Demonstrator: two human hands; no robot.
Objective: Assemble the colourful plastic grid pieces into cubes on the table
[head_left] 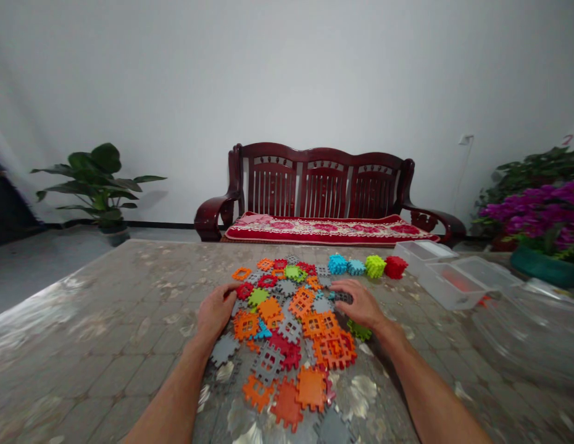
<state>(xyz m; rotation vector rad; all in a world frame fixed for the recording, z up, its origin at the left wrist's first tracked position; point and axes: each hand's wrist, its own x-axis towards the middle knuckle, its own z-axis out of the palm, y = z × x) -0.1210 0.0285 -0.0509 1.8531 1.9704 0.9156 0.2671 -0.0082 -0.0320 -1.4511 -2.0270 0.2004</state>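
Observation:
Interlocking plastic tiles with notched edges lie in a loose pile between my hands. Among them are a solid orange tile (311, 388), a grey window tile (268, 362) and a green tile (258, 298). My left hand (216, 313) rests at the pile's left edge, its thumb and forefinger slightly apart beside a red tile (244, 290). On the right side, my right hand (361, 303) has its fingers and thumb around dark grey tiles (343, 297); how many is unclear. Below that hand lies a dark green tile (359, 330).
Sorted stacks stand behind my right hand: a blue stack (337, 264), a light blue stack (356, 267), a lime stack (374, 266) and a red stack (396, 267). Clear plastic boxes (449, 287) occupy the table's right side. A wooden bench (321, 185) stands beyond the table (106, 320).

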